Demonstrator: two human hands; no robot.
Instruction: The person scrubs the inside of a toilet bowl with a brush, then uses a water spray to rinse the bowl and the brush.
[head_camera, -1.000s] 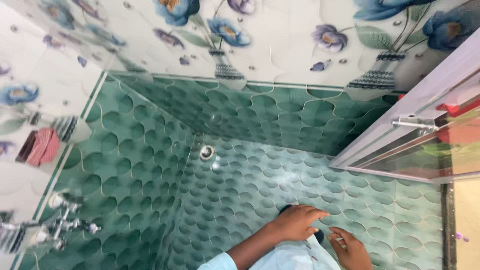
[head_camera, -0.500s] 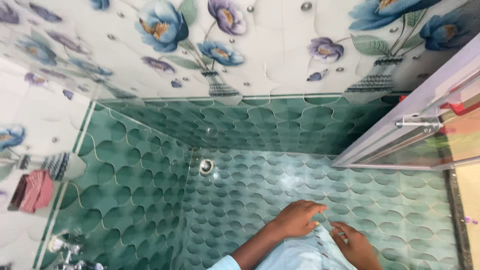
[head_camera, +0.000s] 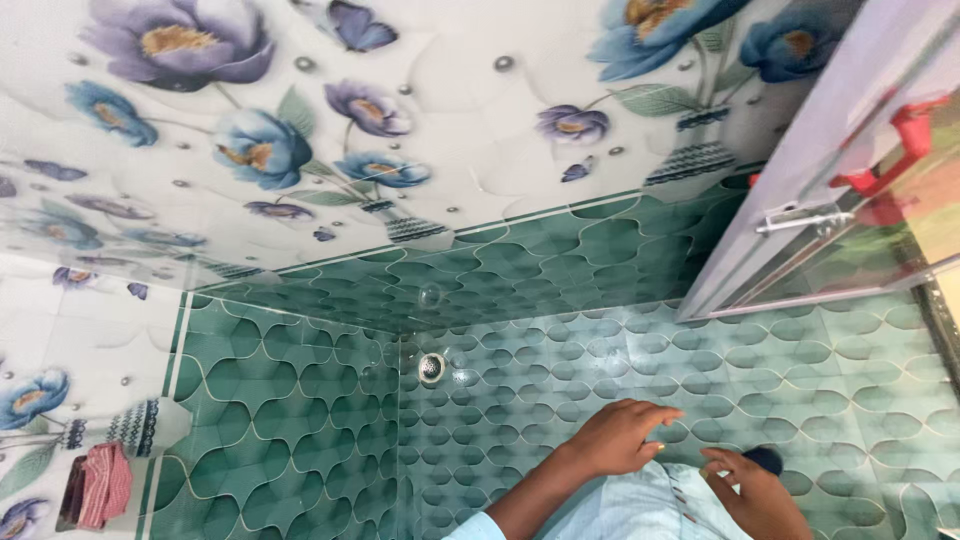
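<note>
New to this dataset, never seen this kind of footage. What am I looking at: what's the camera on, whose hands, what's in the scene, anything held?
There is no machine here. One camera sits on a person's head and looks down at their own two bare hands, so there is only this single view.

The place is a bathroom with a green tiled floor, floral wall tiles, a round metal floor drain near the corner and an open door on the right with a metal latch.

The left hand and right hand both rest on the person's light blue buttoned shirt, fingers on the fabric. A small dark object shows just beyond the right hand; I cannot tell what it is.
</note>
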